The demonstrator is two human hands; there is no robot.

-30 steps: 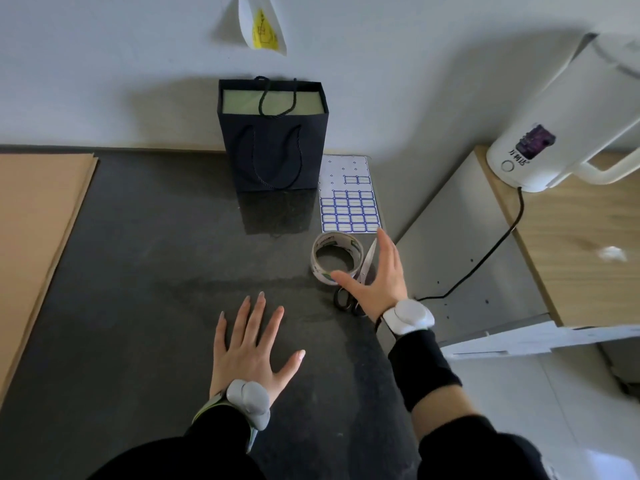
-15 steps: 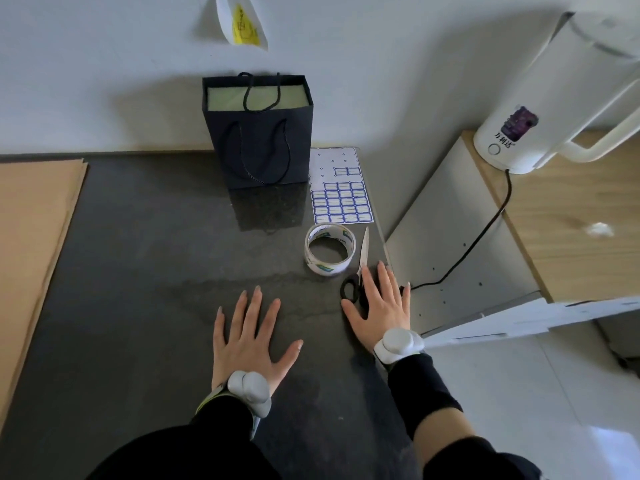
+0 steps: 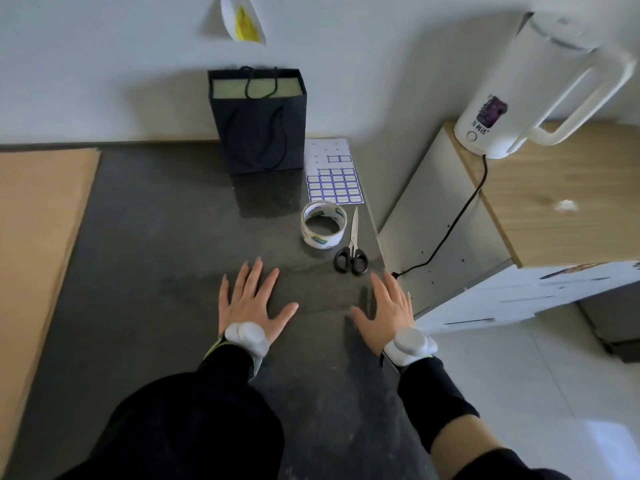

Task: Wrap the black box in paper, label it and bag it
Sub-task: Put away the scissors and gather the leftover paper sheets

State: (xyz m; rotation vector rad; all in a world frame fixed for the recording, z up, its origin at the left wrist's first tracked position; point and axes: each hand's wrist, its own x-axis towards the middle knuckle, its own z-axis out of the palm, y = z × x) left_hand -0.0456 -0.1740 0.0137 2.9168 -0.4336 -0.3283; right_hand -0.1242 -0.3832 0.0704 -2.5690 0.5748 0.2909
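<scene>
Dark bench (image 3: 156, 271) under a white wall, head view: both hands lie flat on it and hold nothing, the left hand (image 3: 251, 303) with fingers (image 3: 258, 275) spread wide, the right hand (image 3: 384, 313) with fingers straight by the bench's right edge. Brown paper (image 3: 38, 220) lies far left. At the back the black bag (image 3: 259, 133) stands upright, with the label sheet (image 3: 334, 181) just beside it and the tape roll (image 3: 323, 225) and scissors (image 3: 351, 247) in front. The black box is nowhere visible. Wrapping, labelling and bagging look still ahead, unless it already sits inside that bag.
</scene>
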